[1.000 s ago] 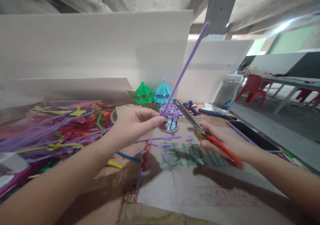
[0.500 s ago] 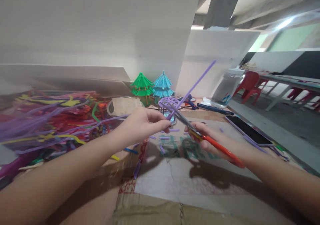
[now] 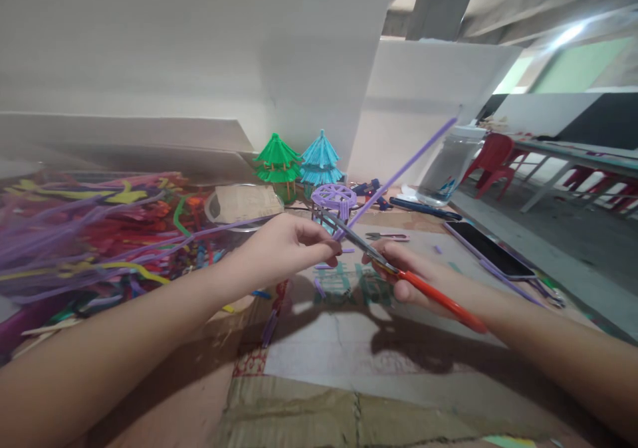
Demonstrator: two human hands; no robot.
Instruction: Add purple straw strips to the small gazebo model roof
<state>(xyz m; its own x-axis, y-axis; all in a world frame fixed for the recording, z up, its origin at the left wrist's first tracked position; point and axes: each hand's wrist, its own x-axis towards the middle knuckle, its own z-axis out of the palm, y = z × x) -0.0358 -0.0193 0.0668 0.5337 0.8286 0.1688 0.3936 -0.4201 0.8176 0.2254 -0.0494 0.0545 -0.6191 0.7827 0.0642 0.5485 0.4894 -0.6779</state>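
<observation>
Left fingers (image 3: 321, 253) grip a fuzzy purple stem (image 3: 399, 176), right fingers (image 3: 396, 254) orange-handled metal scissors (image 3: 419, 288). Below lies pale cardboard (image 3: 319, 361); far right, red plastic chairs (image 3: 491, 159).

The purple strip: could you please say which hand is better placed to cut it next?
Probably the right hand: it holds the scissors, blades near the purple strip, while the left hand pinches its lower end.

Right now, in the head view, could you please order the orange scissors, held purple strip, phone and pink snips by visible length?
Orange scissors
Purple strip
Phone
Pink snips
Nearness to the camera may lengthen the scissors somewhat.
</observation>
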